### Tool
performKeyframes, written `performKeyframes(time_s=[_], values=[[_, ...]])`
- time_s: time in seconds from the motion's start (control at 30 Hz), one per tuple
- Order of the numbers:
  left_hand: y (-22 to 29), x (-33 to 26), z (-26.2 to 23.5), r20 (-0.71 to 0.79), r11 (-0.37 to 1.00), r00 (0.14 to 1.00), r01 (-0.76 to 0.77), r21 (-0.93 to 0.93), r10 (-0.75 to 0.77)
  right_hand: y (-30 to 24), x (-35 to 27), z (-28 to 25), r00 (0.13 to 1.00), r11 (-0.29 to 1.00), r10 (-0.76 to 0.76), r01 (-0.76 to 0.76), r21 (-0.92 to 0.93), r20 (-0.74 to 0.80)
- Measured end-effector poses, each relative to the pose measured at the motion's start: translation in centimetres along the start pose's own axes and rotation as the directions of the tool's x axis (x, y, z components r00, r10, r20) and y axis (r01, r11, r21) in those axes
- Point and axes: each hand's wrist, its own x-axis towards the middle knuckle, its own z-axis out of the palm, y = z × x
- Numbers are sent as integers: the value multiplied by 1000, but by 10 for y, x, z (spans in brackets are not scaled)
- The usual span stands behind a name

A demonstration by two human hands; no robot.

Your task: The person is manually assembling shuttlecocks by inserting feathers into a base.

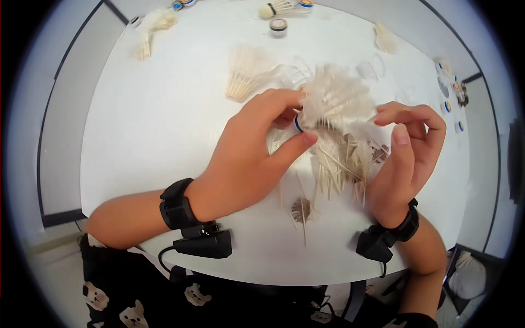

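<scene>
My left hand [251,145] is closed around the blue-banded base of a feather shuttlecock [339,95], thumb on the near side and fingers on the far side. The white feathers fan out to the right and are partly blurred. My right hand [413,147] is raised just right of the feathers, fingers curved and apart from the thumb, with nothing seen between them. Below the shuttlecock lies a loose heap of broken feather shafts [331,169] with brownish bits among them. A dark round scrap [301,209] lies nearer to me, thin shafts across it.
Another feather skirt [246,74] lies beyond my left hand. A small white round base [278,27] and a shuttlecock [276,8] are at the far edge. Feather pieces [156,27] lie far left, another clump [385,38] far right. Blue-banded bases [447,106] line the right edge.
</scene>
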Motion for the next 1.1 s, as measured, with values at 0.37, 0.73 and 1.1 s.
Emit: performKeyframes(time_s=[0.37,0.73,1.1], values=[[2,-3,-3,-59,986,998,23,-167,-33,-7,5,2,902,793,197,84,-603,384],[-3,-3,2,-134,975,990,10,-223,-41,-15,7,13,788,778,163,267,-569,594],[0,-4,-3,-108,979,992,36,-199,-58,-6,3,11,833,804,57,289,-520,550]])
